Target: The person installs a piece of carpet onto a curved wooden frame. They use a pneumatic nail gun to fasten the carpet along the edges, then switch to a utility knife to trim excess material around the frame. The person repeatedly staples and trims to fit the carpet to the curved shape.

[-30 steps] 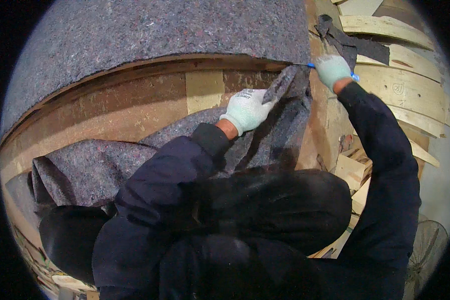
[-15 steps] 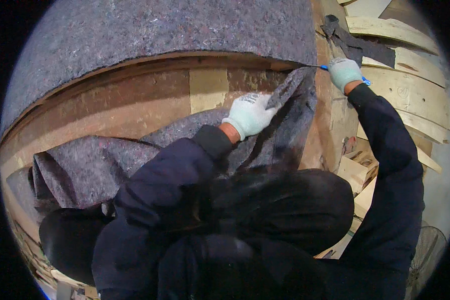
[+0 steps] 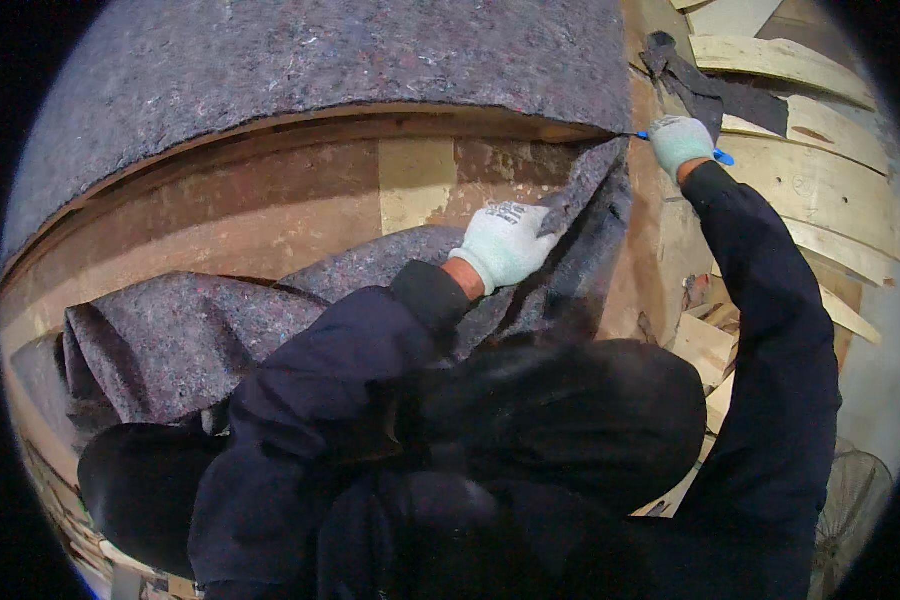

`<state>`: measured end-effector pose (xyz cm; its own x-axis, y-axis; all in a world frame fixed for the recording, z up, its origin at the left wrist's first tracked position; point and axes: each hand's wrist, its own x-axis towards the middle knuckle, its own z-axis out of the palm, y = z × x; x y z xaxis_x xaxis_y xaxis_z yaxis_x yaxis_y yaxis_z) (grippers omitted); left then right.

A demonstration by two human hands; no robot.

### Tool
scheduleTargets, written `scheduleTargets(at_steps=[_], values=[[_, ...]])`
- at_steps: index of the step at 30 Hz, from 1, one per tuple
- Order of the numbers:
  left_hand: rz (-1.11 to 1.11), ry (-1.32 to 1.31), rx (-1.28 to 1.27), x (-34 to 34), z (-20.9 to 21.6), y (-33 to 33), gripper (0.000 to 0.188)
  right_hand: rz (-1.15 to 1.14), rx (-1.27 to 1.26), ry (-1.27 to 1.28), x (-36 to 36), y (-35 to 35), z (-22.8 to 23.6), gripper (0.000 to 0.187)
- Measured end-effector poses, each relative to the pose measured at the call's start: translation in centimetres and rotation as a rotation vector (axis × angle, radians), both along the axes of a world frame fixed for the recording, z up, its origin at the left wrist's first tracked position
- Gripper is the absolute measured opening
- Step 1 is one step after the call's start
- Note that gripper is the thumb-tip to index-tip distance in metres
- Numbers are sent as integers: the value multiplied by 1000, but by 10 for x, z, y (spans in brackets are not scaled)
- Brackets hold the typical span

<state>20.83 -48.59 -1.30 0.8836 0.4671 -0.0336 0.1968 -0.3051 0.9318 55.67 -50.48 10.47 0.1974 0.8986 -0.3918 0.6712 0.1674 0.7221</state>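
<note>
Grey speckled felt [image 3: 350,60] covers a wooden surface, cut along a curved edge. A loose flap of the same felt [image 3: 185,325] hangs folded on the near side, baring wooden boards [image 3: 300,185] between. My gloved left hand [image 3: 505,245] grips the flap's edge and pulls it taut toward me. At the right end of the cut, my gloved right hand [image 3: 682,142] is closed around a blue-handled utility knife [image 3: 725,157]. Its thin blade points left and meets the felt where flap and main sheet join. Most of the handle is inside my fist.
Several pale wood offcuts [image 3: 830,180] lie at the right, with a dark felt scrap [image 3: 685,80] across some of them. A wire-guarded fan [image 3: 850,510] stands at the lower right. My bent dark-clothed legs [image 3: 570,420] are below the flap.
The knife and my right hand have shifted slightly left, and the blade tip now sits at the felt's right edge. My left hand has lowered a little, still holding the flap.
</note>
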Motion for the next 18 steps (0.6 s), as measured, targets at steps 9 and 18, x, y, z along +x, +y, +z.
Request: scheduleTargets(at_steps=[9, 18], values=[[17, -44, -34, -3, -1, 0, 40, -65, 19, 11, 42, -20, 21, 14], [-41, -38, -9, -3, -12, -15, 37, -50, 11, 33, 40, -17, 1, 14]])
